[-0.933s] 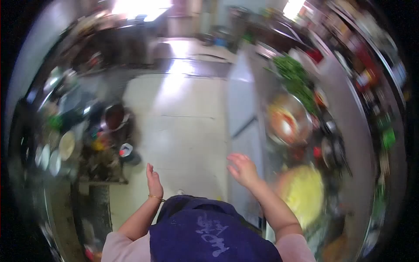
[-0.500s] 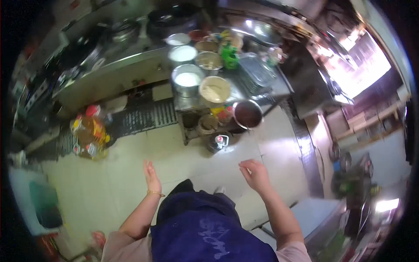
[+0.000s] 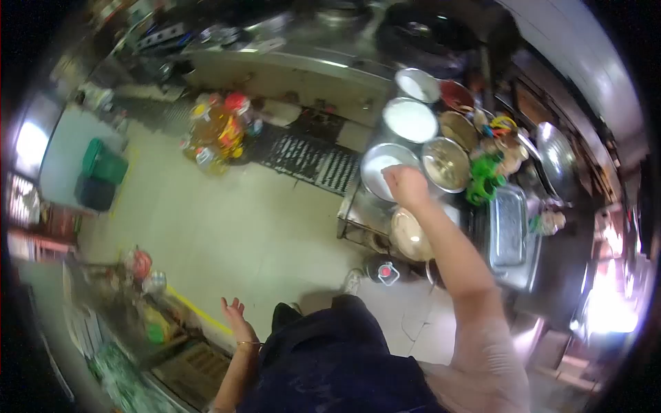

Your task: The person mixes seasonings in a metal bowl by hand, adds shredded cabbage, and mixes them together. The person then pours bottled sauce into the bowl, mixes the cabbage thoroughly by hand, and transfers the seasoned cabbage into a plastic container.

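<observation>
My right hand (image 3: pixel 406 184) reaches out over the near rim of a metal pot (image 3: pixel 373 173) with white contents. Its fingers are curled in and nothing shows in them; I cannot tell whether it touches the pot. Right beside it are a pale, round tub (image 3: pixel 410 237), partly behind my forearm, and a bowl (image 3: pixel 445 165) of light-coloured bits. Low on the left, my left hand (image 3: pixel 236 318) is held over the floor with its fingers apart, holding nothing. A thin bracelet (image 3: pixel 249 343) circles that wrist.
Several oil bottles (image 3: pixel 219 134) stand on the floor beside a drain grate (image 3: pixel 310 160). A dark jug (image 3: pixel 385 270) is near my feet. Green bottles (image 3: pixel 485 180) and metal trays (image 3: pixel 508 227) occupy the right of the counter. A green bin (image 3: pixel 103 165) is at the left.
My view has turned left, and the counter lies closer. My right hand has gone from above the floor to over the pot. My left hand stays low and open.
</observation>
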A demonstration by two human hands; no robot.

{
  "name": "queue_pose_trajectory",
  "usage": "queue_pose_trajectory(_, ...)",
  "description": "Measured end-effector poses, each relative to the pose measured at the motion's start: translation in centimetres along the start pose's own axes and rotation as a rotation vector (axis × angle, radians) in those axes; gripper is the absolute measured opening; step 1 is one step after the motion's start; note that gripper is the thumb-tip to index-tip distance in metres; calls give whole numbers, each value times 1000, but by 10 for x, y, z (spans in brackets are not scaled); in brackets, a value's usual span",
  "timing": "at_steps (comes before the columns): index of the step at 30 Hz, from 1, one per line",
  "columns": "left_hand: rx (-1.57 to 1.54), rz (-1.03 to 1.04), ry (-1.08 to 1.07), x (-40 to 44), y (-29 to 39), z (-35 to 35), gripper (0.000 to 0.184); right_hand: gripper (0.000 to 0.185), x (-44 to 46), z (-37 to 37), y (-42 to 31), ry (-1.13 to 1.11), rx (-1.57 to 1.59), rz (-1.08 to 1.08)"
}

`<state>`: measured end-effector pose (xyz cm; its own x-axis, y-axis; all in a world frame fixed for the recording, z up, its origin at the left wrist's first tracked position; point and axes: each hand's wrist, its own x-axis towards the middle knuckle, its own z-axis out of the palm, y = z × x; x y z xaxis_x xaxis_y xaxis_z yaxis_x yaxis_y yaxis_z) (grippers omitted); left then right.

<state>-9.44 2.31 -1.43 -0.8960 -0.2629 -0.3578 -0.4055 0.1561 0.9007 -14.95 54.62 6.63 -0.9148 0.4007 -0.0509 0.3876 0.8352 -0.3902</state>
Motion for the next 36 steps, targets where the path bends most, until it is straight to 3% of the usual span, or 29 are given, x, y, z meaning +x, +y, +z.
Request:
queue_pose_trajectory(3, -35, -35, 136, -38, -9, -4, 73, 25, 29, 35, 19, -99, -48, -118)
queue_pose_trajectory(5, -85, -33, 238, -56, -36, -23, 74, 25, 41, 55, 38, -154, -180, -317)
queue_pose_trajectory(6, -104, -39, 297, -67, -43, -28, 74, 29, 38, 38, 25, -226, -117, -181)
queue_pose_trajectory(10, -157, -68, 484, -107, -65, -38, 73, 27, 47, 30, 30, -334, -89, -170)
queue_pose_trajectory(11, -167, -97, 508, -114, -69, -39, 72, 26, 60, 45, 60, -168, -263, -354)
queue_pose_trajectory(12, -191, -109, 544, -123, -62, -39, 69, 25, 59, 35, 68, -69, -82, -279)
queue_pose_trajectory(13, -231, -66, 564, -126, -71, -45, 68, 23, 64, 21, 51, -33, -205, -126)
queue_pose_trajectory(14, -268, -29, 584, -130, -85, -50, 67, 20, 70, 15, 63, 56, -245, -294)
queue_pose_trajectory(15, -301, 10, 611, -140, -97, -57, 65, 19, 76, 11, 71, 200, -276, -310)
queue_pose_trajectory(16, -271, 60, 648, -150, -102, -64, 62, 20, 89, 16, 89, 378, -105, -389)
queue_pose_trajectory(19, -278, 7, 712, -186, -131, -95, 61, 17, 97, -24, 13, -98, 496, 63)
queue_pose_trajectory(21, -354, -3, 815, -219, -137, -118, 66, 24, 90, -14, -48, -297, 942, -115)
queue_pose_trajectory(22, -395, 1, 854, -234, -143, -135, 69, 19, 76, 11, -97, -341, 983, -267)
queue_pose_trajectory(23, -414, 1, 907, -251, -156, -149, 68, 13, 10, 14, -183, -504, 971, -227)
queue_pose_trajectory(25, -449, -20, 1021, -291, -185, -163, 65, 21, -117, 62, -322, -717, 1026, -111)
queue_pose_trajectory(26, -477, -26, 1101, -312, -196, -173, 64, 22, -180, 93, -372, -1026, 962, -226)
queue_pose_trajectory(28, -522, -61, 1250, -359, -220, -193, 63, 8, -337, 148, -449, -1306, 766, -442)
queue_pose_trajectory(29, -591, -67, 1327, -385, -235, -201, 62, 8, -416, 167, -477, -1676, 758, -510)
queue_pose_trajectory(32, -709, -61, 1551, -463, -274, -205, 64, 20, -632, 145, -533, -1896, 300, -1236)
queue_pose_trajectory(33, -764, -56, 1642, -490, -285, -198, 64, 24, -685, 134, -540, -1990, 336, -1464)
queue_pose_trajectory(36, -911, -88, 1917, -562, -293, -184, 66, 21, -815, 113, -552, -1884, 336, -2003)
